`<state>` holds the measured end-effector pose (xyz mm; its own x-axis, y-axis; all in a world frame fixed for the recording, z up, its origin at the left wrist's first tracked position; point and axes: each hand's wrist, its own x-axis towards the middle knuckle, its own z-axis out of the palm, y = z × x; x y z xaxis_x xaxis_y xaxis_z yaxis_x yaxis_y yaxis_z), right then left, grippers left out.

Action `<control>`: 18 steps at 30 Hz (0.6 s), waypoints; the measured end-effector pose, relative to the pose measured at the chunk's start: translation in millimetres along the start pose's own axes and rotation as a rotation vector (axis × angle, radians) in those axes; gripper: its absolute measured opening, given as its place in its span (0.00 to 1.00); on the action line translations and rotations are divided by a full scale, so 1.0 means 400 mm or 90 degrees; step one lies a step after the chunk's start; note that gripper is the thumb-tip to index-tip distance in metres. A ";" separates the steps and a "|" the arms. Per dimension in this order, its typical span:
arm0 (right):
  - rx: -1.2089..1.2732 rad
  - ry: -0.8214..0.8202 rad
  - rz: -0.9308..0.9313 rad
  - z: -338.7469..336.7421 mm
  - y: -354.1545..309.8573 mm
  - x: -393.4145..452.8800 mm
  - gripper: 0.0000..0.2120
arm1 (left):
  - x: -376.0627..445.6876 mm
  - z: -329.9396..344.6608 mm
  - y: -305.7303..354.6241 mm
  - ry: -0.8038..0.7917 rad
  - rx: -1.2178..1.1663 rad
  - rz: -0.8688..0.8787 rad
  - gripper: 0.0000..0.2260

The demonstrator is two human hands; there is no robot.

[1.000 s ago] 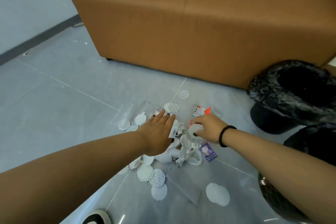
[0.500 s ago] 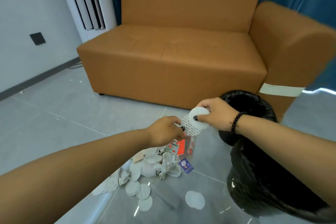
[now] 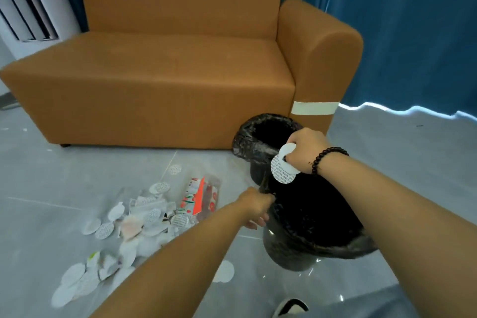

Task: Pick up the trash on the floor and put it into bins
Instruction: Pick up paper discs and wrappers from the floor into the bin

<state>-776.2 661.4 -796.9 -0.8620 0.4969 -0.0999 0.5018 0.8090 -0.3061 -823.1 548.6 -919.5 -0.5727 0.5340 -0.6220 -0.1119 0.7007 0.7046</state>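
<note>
A heap of trash (image 3: 144,222) lies on the grey floor at lower left: several white round paper discs, clear plastic film and a red-and-white wrapper (image 3: 197,196). My right hand (image 3: 304,153) grips white round discs (image 3: 282,170) and holds them over the mouth of the near black-lined bin (image 3: 317,245). My left hand (image 3: 255,205) is closed at that bin's left rim, pinching the black liner. A second black-lined bin (image 3: 247,139) stands just behind, against the sofa.
An orange sofa (image 3: 165,72) fills the space behind the bins, with blue curtains (image 3: 413,33) to the right. One white disc pair (image 3: 224,271) lies on the floor by the near bin. My shoe (image 3: 291,306) shows at the bottom edge.
Both hands rose from the trash heap. The right hand carried the white discs rightward over the near bin. The left hand moved to the bin's rim. The view swung up and right.
</note>
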 end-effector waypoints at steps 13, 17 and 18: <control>-0.067 -0.120 -0.001 0.044 0.100 0.044 0.15 | 0.044 0.089 -0.133 0.136 0.088 0.029 0.18; -0.046 -0.227 -0.048 0.081 0.062 0.029 0.16 | -0.075 -0.050 -0.228 0.138 0.124 0.067 0.10; -0.041 -0.241 -0.065 0.095 0.045 0.019 0.15 | -0.113 -0.089 -0.248 0.143 0.143 0.071 0.06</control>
<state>-776.5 667.8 -838.9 -0.8675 0.2713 -0.4170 0.4046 0.8725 -0.2740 -814.9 438.0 -949.1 -0.7391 0.5130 -0.4365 0.1289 0.7438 0.6559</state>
